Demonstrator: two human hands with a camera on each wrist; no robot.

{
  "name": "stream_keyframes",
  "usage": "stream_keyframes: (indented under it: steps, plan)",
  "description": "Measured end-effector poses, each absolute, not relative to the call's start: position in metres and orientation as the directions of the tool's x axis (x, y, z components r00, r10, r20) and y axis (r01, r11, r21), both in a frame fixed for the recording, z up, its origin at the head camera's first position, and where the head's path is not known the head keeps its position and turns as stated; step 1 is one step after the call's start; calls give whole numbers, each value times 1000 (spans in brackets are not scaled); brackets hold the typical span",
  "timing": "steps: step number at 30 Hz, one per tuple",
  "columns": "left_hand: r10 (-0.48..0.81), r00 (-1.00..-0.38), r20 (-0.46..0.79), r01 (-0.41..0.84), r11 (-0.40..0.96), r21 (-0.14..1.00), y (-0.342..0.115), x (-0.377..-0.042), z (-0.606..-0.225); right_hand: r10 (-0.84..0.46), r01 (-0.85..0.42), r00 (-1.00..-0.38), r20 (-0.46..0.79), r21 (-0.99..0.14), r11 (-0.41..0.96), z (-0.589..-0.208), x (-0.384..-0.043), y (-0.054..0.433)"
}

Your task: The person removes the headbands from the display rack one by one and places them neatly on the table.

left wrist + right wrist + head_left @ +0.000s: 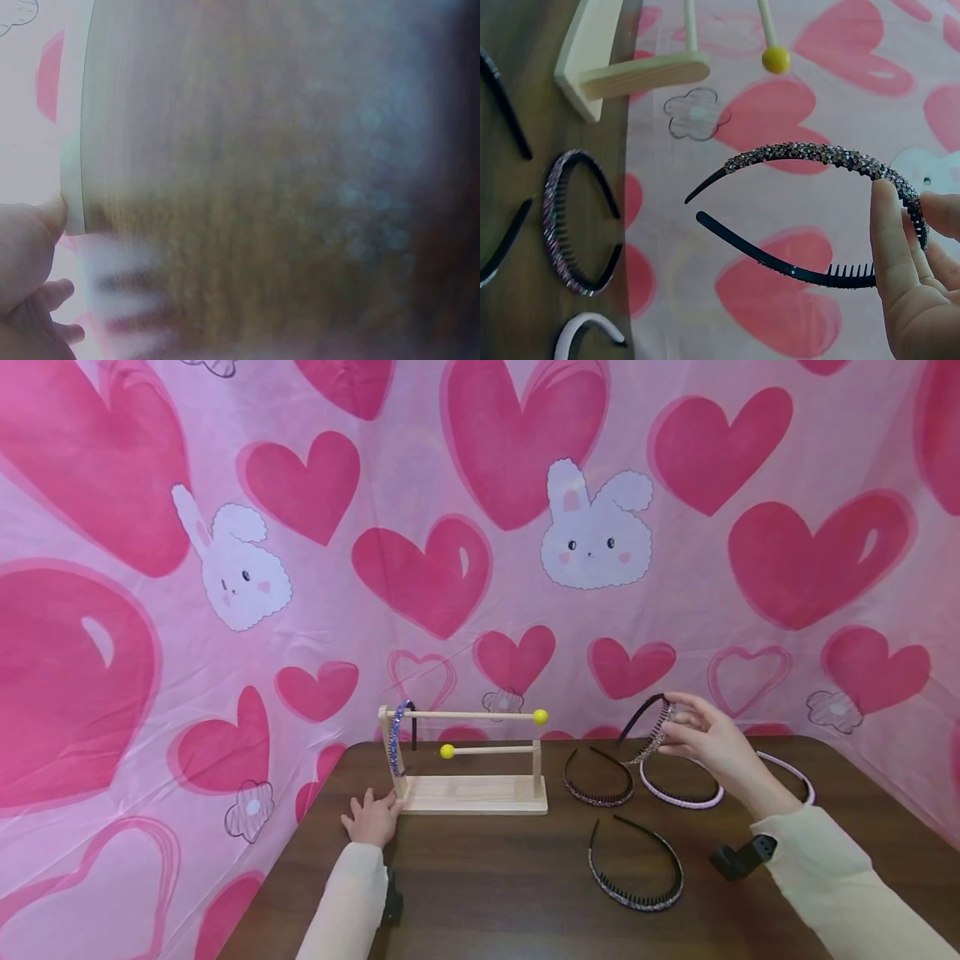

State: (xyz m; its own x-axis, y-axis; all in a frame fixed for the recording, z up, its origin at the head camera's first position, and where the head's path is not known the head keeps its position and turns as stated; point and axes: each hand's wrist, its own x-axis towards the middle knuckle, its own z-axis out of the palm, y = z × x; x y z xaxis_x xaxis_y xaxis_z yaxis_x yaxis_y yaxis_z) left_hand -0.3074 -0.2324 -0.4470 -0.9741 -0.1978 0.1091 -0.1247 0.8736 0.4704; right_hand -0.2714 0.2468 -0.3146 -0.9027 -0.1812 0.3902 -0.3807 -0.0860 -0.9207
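My right hand [712,747] pinches a black toothed headband [810,154] between thumb and fingers at its curved top. Grey and silver stones cover the band, and its two ends point away from the hand, held up above the table. A pale wooden stand [468,793] has two rods tipped with yellow balls. Over the upper rod, near the left post, hangs a blue glittery headband [397,739]. My left hand [371,821] lies with spread fingers at the left end of the stand's base, thumb at its edge in the left wrist view.
On the brown table [495,877] lie a dark glittery headband [600,800], a pale lilac headband [678,802], another pale headband [798,772] behind my right wrist, and a dark sparkly headband [645,906] nearer the front. A pink heart-patterned cloth [517,577] hangs behind the table.
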Motion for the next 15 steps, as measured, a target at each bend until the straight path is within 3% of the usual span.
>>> stream_keyframes:
  steps: [8,15]
  plan:
    - [-197,-974,108,-128,880,458,-232,-306,-445,-173,-373,-902,396,-916,-147,-333,-260,274]
    - [-195,-975,106,-130,889,440,-231,-305,-445,-155,-369,-913,378,-926,-85,-345,-249,293]
